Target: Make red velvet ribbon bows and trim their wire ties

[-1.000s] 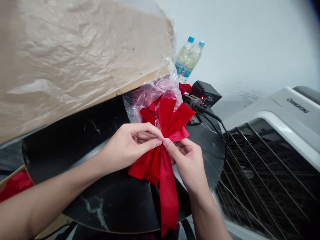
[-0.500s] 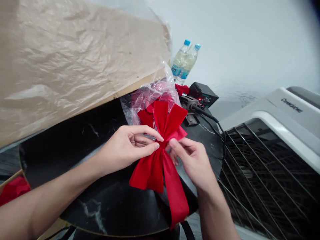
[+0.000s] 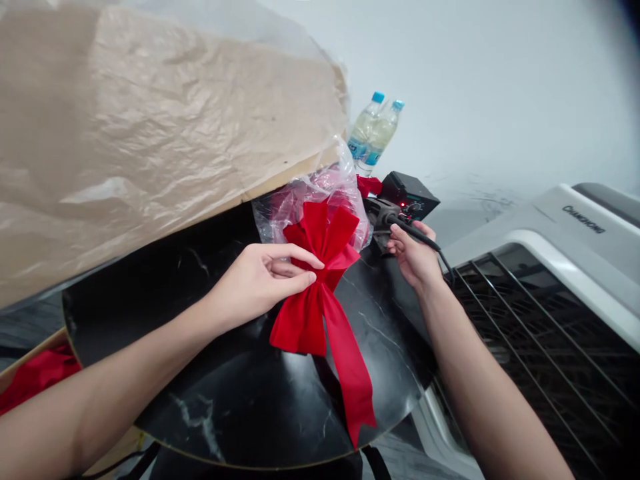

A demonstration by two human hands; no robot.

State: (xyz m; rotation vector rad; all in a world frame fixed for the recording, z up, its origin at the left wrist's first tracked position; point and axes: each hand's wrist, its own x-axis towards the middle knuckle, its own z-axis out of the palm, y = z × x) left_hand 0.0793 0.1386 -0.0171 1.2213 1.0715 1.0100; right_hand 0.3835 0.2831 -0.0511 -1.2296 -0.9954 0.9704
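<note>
A red ribbon bow (image 3: 305,320) with one long tail lies over the black marbled table (image 3: 260,400). My left hand (image 3: 265,277) pinches the bow at its middle knot between thumb and fingers. To the right, my right hand (image 3: 413,253) is at the black handle of a corded tool (image 3: 387,217), fingers curled by the handle and its cable. The tool rests beside a black control box (image 3: 410,193) with a red light. Behind the bow is a clear plastic bag (image 3: 280,207) with red pieces inside.
A large cardboard box (image 3: 200,113) under plastic film takes up the back left. Two bottles (image 3: 373,133) with blue caps stand against the wall. At the right is a white heater or fan (image 3: 540,227) with a grille. Red fabric (image 3: 40,377) lies in a box at lower left.
My right hand has let go of the bow and moved right and up to the corded tool. My left hand still pinches the bow, which has shifted slightly. The view has shifted a little.
</note>
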